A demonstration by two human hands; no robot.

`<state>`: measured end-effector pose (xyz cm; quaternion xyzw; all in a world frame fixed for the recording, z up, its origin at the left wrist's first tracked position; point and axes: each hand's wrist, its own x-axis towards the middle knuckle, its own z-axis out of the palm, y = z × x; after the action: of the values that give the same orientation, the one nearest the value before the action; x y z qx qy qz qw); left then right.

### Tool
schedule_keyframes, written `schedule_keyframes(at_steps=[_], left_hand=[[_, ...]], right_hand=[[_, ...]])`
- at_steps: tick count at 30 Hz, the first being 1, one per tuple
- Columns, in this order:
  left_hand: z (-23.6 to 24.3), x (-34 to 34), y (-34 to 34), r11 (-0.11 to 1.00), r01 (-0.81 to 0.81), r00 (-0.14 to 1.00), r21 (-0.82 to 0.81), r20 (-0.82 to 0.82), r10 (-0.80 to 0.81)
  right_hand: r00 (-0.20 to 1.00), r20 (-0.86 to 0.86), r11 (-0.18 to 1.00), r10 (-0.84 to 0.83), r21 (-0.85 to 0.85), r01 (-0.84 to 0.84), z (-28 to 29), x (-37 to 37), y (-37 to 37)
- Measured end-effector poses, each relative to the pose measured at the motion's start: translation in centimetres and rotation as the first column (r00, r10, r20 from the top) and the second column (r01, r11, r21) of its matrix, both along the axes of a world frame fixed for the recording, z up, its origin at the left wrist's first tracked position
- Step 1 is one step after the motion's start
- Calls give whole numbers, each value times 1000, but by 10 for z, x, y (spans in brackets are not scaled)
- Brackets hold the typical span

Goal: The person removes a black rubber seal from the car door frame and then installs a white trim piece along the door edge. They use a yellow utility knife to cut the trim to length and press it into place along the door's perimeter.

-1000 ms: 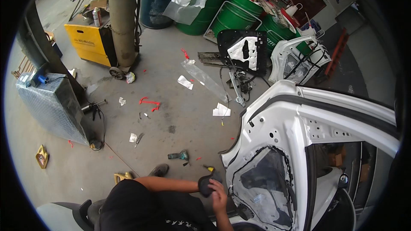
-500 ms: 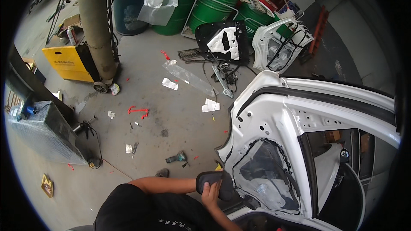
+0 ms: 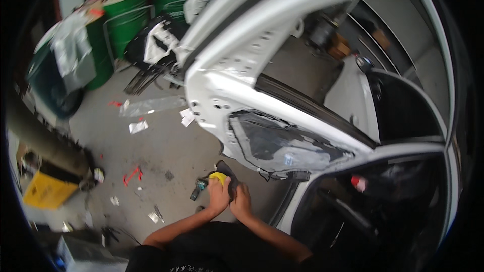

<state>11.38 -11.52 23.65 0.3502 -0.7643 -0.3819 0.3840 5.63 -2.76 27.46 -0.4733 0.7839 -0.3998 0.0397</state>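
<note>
My left hand [image 3: 218, 195] is closed around a yellow object [image 3: 218, 176] against a dark grey pad [image 3: 227, 171]; the yellow object's shape is partly hidden. My right hand [image 3: 241, 199] grips the pad from the right. Both hands are just below the open white car door [image 3: 212, 90], which has a black-edged clear sheet [image 3: 272, 141] over its inner opening. A teal and black power tool [image 3: 197, 190] lies on the floor just left of my hands.
Green drums [image 3: 126, 25] and loose door parts [image 3: 154, 45] are at the back. A yellow machine [image 3: 48, 189] and a post [image 3: 48, 141] stand left. Red scraps [image 3: 132, 175] and papers [image 3: 138, 127] litter the floor. The dark car interior [image 3: 363, 206] is at lower right.
The view has swung, so the door fills more of the upper right. My left hand has come beside my right on the pad, and more yellow shows between them.
</note>
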Motion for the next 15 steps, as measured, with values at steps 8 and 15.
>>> schedule_keyframes(at_steps=[8,15], left_hand=[[6,1,16,644,488,850,589,-156,-503],[65,0,43,397,782,492,480,-85,-867]], right_hand=[[899,434,961,-54,-220,164,-3,-6,33],[879,252,854,-405,-240,462,5,-55,38]])
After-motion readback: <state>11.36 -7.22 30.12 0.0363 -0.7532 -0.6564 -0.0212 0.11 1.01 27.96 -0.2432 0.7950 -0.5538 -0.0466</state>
